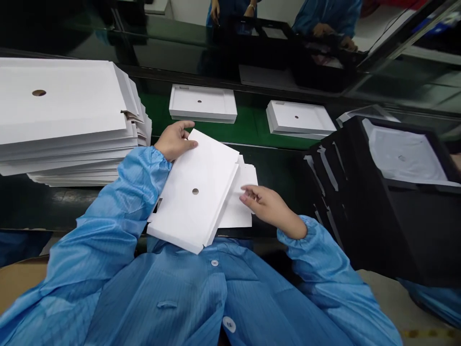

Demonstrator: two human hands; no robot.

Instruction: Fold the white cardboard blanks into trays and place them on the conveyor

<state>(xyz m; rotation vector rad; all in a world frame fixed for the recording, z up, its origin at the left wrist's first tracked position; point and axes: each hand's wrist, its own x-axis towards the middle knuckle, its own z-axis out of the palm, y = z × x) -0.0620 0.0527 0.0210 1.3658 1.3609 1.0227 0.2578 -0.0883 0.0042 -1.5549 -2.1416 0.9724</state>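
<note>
The left hand (173,140) holds the tray (203,175) near its top corner, thumb above. The tray lies slanted over a sheet (236,211), between the two hands. The right hand (268,205) is half open at the sheet's right edge; I cannot tell if it touches.

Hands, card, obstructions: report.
Left hand gripping top card, upper-left edge. Right hand open by lower card, contact unclear. Top card angled, partly covering lower card. Nothing lying on top card.
</note>
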